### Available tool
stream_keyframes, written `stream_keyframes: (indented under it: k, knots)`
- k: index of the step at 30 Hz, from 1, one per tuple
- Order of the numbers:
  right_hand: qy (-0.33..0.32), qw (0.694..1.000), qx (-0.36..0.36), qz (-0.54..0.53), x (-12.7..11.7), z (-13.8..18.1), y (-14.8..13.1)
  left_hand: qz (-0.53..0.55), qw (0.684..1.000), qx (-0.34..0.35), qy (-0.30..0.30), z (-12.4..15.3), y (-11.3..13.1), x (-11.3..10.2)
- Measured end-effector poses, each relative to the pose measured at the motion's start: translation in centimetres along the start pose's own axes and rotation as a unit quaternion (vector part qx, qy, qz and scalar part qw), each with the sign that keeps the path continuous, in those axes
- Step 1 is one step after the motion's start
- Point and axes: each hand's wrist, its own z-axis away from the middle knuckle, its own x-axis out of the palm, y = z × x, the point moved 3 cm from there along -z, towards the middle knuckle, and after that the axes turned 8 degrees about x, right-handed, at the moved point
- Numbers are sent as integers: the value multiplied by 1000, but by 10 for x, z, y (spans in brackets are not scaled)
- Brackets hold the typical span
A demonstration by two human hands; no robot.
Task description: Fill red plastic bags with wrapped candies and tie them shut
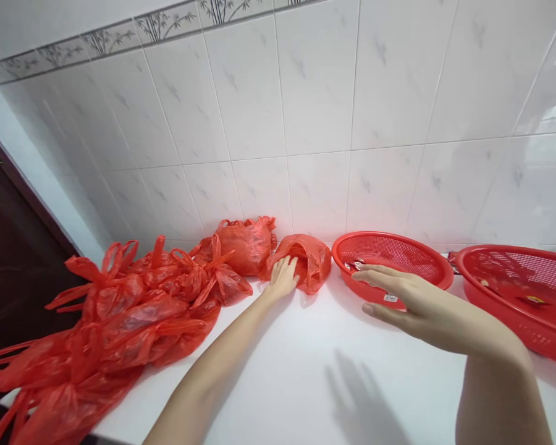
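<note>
My left hand [283, 277] reaches to the back of the table, its fingers curled on the rim of a red plastic bag [319, 262] whose mouth gapes toward me. The fingertips are partly hidden in the bag's opening. Raised above the table, my right hand [414, 303] holds nothing; its fingers stretch out to the left with the thumb apart. Behind it stands a round red plastic basket [426, 262] with mesh sides, a white label and a few small dark packets inside, partly covered by the hand.
Several knotted red plastic bags [134, 321] are heaped along the left of the white table [278, 383]. Another full red bag [248, 244] leans near the tiled wall [315, 111]. A larger red basket [505, 303] with small packets stands at the right. A dark door [13, 247] is at far left.
</note>
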Motion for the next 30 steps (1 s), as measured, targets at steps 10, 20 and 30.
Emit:
stream_keyframes:
  k: [10,20,30]
  knots:
    - [-10,997,-60,-42,5,-5,-19,-7,999,-35,3,-18,-21,0]
    - [-53,997,-48,-14,12,-8,-28,168,975,-98,104,-6,-27,-17]
    - [-79,996,-15,-24,36,-33,-45,505,828,-58,237,19,-7,-61]
